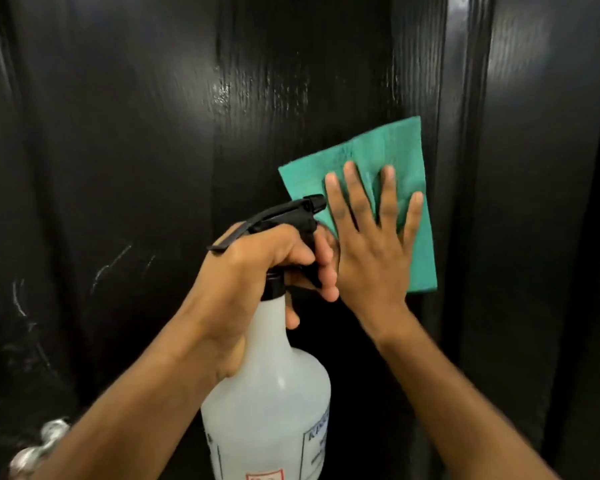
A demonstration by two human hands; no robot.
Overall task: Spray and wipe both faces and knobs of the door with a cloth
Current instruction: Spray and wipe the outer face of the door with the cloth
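Against the black door [153, 168], the right hand [371, 258] presses a green cloth [388, 157] with fingers [355, 195] spread flat, while beside it the left hand [253, 268] grips a translucent spray bottle [267, 403], contents unclear.

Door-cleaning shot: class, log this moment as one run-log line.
left hand: holds spray bottle | right hand: flat, pressing green cloth on black door | knob: untouched

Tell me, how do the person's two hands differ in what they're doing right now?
The left hand is curled in a fist around the neck of the spray bottle, while the right hand is spread flat, fingers apart. The left hand is off the door; the right presses the green cloth against it. Both are bare and raised before the door.
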